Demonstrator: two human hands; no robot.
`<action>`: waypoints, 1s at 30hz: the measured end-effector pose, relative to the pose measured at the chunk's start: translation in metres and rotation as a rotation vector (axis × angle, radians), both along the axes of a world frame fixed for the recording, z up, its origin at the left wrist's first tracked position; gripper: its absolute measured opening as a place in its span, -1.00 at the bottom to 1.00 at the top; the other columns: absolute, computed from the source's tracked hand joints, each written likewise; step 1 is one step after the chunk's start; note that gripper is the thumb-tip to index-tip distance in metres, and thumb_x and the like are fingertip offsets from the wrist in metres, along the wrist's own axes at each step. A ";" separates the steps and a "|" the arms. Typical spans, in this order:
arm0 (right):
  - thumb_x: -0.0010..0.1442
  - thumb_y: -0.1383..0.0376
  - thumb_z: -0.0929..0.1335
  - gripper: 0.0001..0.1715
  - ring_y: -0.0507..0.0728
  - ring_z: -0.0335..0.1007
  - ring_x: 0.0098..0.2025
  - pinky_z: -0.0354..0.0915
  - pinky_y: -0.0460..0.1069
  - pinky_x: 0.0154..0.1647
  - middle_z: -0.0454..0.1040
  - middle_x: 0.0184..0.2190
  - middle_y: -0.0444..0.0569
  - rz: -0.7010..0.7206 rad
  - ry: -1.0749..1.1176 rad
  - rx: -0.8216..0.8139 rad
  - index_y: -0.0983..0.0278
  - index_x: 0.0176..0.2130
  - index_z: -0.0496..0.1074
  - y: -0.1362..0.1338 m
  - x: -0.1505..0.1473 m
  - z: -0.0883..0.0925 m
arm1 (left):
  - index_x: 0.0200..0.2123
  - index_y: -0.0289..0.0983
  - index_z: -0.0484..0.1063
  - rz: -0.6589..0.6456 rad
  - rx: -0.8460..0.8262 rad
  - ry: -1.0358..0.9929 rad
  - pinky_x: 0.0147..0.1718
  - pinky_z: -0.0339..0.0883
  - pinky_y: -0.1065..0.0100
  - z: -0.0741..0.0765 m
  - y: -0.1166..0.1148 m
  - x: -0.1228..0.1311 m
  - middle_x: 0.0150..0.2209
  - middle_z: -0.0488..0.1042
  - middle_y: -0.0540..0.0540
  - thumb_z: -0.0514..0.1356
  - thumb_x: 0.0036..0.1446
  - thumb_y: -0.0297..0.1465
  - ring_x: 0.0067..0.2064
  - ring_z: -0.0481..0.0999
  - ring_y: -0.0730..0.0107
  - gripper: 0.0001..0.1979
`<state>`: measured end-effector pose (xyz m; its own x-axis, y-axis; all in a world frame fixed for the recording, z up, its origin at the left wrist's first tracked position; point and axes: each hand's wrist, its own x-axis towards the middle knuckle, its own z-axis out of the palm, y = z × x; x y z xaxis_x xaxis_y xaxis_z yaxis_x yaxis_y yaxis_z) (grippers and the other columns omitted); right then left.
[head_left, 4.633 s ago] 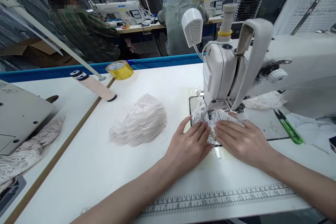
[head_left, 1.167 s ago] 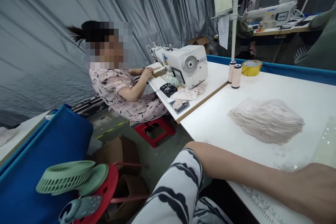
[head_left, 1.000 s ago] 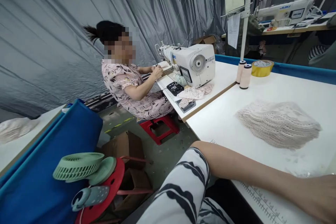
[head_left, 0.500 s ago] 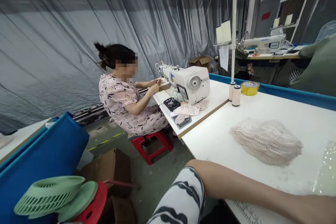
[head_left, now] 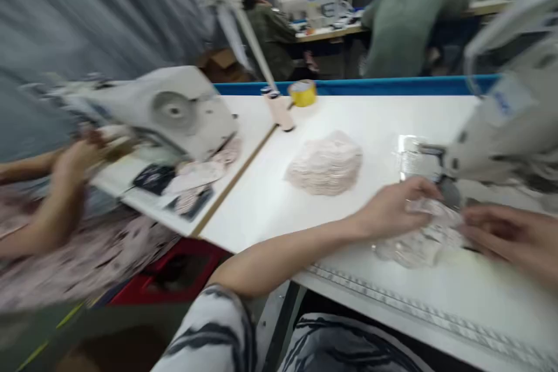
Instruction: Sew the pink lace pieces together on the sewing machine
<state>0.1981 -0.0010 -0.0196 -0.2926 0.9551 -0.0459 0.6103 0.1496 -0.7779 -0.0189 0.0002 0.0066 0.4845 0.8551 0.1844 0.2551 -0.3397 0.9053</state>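
Observation:
My left hand (head_left: 399, 209) reaches across the white tabletop, with thumb and fingers pinched on a pale, lacy piece of fabric (head_left: 425, 241). From the right, my right hand (head_left: 501, 235) comes in with curled fingers, gripping the other side of the same piece. The fabric lies low over the table just in front of the needle area of a white sewing machine (head_left: 518, 122). Motion blur hides the exact finger contact. Left of my hands sits a neat stack of pale pink lace pieces (head_left: 326, 165).
Two thread spools (head_left: 279, 110) and a yellow tape roll (head_left: 303, 93) stand at the back. A measuring tape strip (head_left: 392, 296) runs along the front edge. At left, a co-worker's arms (head_left: 65, 186) are at another sewing machine (head_left: 170, 110). More people sit behind the blue divider (head_left: 370, 86).
The view has swung right, away from the co-worker. Both my hands, the fabric and my sewing machine now show; before, only my left arm and part of that hand did.

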 end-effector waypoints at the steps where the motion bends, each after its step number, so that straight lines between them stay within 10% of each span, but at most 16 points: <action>1: 0.14 0.04 0.34 -0.75 0.13 0.38 -0.55 0.27 0.05 -0.53 0.51 -0.48 0.08 0.004 0.006 -0.129 0.11 -0.24 0.45 -0.005 0.010 0.010 | -0.18 -0.25 0.33 0.010 -0.032 -0.008 0.05 0.34 0.21 0.002 0.004 0.000 -0.07 0.46 -0.10 0.19 0.06 -0.56 0.01 0.45 0.29 -0.76; 12: 0.10 0.15 0.37 -0.73 0.08 0.42 -0.45 0.37 0.01 -0.38 0.48 -0.51 -0.07 0.019 0.301 -0.262 0.26 -0.22 0.40 -0.001 0.005 0.036 | 0.01 -0.22 0.29 0.030 -0.336 0.044 -0.34 0.44 0.34 0.014 0.009 -0.001 -0.10 0.49 -0.13 0.15 0.13 -0.42 -0.18 0.51 0.32 -0.66; 21: 0.01 0.10 0.44 -0.60 -0.05 0.17 -0.65 0.11 -0.09 -0.65 0.37 -0.55 -0.23 0.070 0.226 -0.214 0.19 -0.15 0.40 -0.009 -0.008 0.032 | -0.15 -0.26 0.40 0.031 -0.154 0.018 -0.06 0.39 0.28 0.016 0.001 0.011 -0.11 0.51 -0.10 0.25 0.07 -0.42 -0.07 0.50 0.30 -0.76; 30: 0.14 0.27 0.33 -0.80 0.04 0.34 -0.63 0.21 -0.06 -0.58 0.31 -0.68 -0.27 0.076 0.191 -0.136 0.22 -0.18 0.38 -0.010 -0.004 0.025 | -0.13 -0.26 0.41 0.079 -0.116 -0.001 -0.05 0.40 0.27 0.018 0.000 0.008 -0.10 0.52 -0.09 0.20 0.12 -0.47 -0.09 0.52 0.34 -0.78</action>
<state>0.1938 -0.0113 0.0054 -0.3789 0.9189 -0.1093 0.4414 0.0757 -0.8941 -0.0104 0.0003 0.0247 0.4151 0.9060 0.0826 0.2758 -0.2118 0.9376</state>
